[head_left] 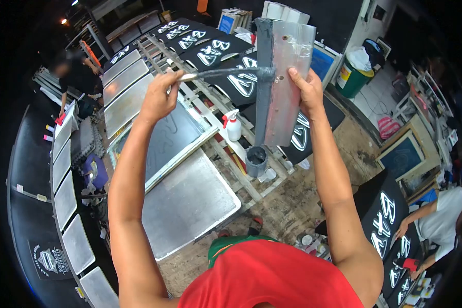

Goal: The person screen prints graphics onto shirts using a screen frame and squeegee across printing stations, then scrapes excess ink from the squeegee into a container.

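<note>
My left hand [161, 97] is closed round the pale handle of a spatula [226, 73], whose long blade is coated in dark ink. The blade's far end touches the blade side of a wide squeegee [287, 113]. Thick dark ink covers that edge, while the metal holder is smeared with red and grey. My right hand [309, 92] grips the squeegee's right edge and keeps it raised and upright, with the thumb on its face. Below it stands an ink-stained tub [256, 163] with dark ink inside. A printing screen [172, 141] lies under my left forearm.
A white spray bottle with a red trigger [232, 126] stands beside the tub. Black printed panels [213, 53] line the rack behind. Bare metal platens [190, 205] lie at left and in front. One co-worker [77, 77] is at far left, another [441, 218] at right.
</note>
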### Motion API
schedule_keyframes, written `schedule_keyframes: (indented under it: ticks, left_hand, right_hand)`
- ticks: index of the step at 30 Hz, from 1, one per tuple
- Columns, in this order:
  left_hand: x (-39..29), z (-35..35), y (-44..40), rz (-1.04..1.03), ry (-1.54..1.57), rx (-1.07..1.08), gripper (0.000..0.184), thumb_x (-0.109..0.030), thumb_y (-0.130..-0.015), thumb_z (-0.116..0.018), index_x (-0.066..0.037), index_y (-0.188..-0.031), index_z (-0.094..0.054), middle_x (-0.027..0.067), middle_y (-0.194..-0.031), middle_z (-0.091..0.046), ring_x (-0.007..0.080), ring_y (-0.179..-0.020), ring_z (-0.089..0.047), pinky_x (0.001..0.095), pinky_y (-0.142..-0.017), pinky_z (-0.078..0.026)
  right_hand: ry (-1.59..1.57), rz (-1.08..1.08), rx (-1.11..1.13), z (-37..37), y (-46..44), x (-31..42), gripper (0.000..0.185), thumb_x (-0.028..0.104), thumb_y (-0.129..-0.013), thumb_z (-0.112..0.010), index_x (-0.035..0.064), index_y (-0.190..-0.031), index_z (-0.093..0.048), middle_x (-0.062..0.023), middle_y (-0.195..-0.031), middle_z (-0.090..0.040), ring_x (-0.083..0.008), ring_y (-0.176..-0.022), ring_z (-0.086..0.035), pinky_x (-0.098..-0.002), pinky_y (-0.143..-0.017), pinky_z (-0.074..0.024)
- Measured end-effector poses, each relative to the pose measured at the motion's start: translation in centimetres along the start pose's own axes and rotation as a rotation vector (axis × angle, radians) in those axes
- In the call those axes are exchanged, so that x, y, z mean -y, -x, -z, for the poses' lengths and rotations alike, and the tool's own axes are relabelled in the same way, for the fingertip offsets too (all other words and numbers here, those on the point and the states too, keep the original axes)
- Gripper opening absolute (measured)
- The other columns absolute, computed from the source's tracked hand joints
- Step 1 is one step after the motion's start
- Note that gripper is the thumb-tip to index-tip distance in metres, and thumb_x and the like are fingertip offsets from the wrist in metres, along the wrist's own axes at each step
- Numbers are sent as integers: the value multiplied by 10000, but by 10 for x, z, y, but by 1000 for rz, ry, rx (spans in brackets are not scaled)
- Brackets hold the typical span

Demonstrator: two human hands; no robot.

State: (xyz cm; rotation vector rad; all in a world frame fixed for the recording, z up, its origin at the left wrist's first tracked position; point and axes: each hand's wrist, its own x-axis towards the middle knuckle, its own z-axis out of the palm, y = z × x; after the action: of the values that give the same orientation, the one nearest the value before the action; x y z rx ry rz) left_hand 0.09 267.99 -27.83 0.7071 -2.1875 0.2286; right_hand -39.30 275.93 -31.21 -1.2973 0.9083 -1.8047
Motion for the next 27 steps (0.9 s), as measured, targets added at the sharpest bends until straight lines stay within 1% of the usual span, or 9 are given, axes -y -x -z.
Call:
schedule_keyframes:
  ticks: [2,4,8,14,16,18,21,25,27]
  left_hand:
    - [-4,-12,13,25,38,21,296,8,-896,-648,-25,-1184,-706,173,-1109,-724,349,-969,-670,419,-877,-520]
    - [-8,-24,26,17,58,15,285,22,-889,-639,-16,-1162,-710,165,-1027,-722,358,-893,-649,414,-814,-503]
    - [-10,-41,53,96,138,73,299,43,-876,-640,-17,-1160,-712,167,-1043,-724,357,-913,-645,416,-835,-502]
    - [-10,-64,97,98,152,157,302,38,-871,-639,-29,-1157,-709,158,-1050,-726,352,-915,-643,408,-844,-499]
    - [-12,-71,110,124,161,229,304,37,-866,-640,-28,-1155,-705,152,-1057,-729,346,-923,-642,402,-856,-499]
    - [-11,-82,126,132,172,218,312,34,-862,-639,-43,-1157,-706,144,-1061,-730,339,-924,-635,404,-858,-500]
    - [-13,-92,139,166,165,287,322,16,-862,-635,-88,-1157,-713,113,-1057,-735,331,-901,-617,406,-854,-503]
    - [-14,-105,153,179,156,341,328,11,-851,-640,-98,-1151,-716,97,-1036,-734,318,-876,-613,403,-853,-498]
    - [-17,-110,156,101,123,406,344,1,-825,-663,-117,-1143,-721,67,-1036,-733,304,-881,-601,393,-852,-492]
  right_hand:
    - [8,9,0,3,2,-1,482,327,-911,-780,-15,-1223,-645,-98,-1107,-699,-168,-965,-650,-324,-871,-515]
    - [21,-1,-4,6,3,-5,480,325,-911,-780,-14,-1224,-646,-99,-1108,-699,-170,-968,-650,-326,-877,-513]
    - [27,-43,-11,9,10,-11,481,320,-909,-779,-14,-1229,-645,-105,-1110,-700,-178,-971,-653,-330,-885,-512]
    - [56,-81,-17,11,16,-25,489,321,-903,-785,-16,-1230,-648,-115,-1114,-704,-185,-978,-660,-331,-894,-514]
    - [53,-88,-19,11,17,-32,487,321,-901,-788,-15,-1226,-651,-115,-1114,-705,-185,-977,-660,-329,-893,-514]
    - [50,-91,-20,13,18,-42,485,322,-898,-791,-13,-1222,-655,-115,-1113,-706,-184,-976,-661,-328,-892,-515]
    - [126,-104,-36,15,19,-56,482,323,-891,-801,-8,-1213,-662,-106,-1103,-712,-175,-967,-663,-322,-885,-516]
    - [251,-53,-51,9,24,-66,467,338,-880,-812,1,-1174,-676,-94,-1060,-726,-153,-931,-668,-310,-850,-524]
    - [345,-32,-60,5,28,-67,454,345,-877,-812,3,-1146,-682,-92,-1028,-734,-145,-903,-671,-307,-824,-531]
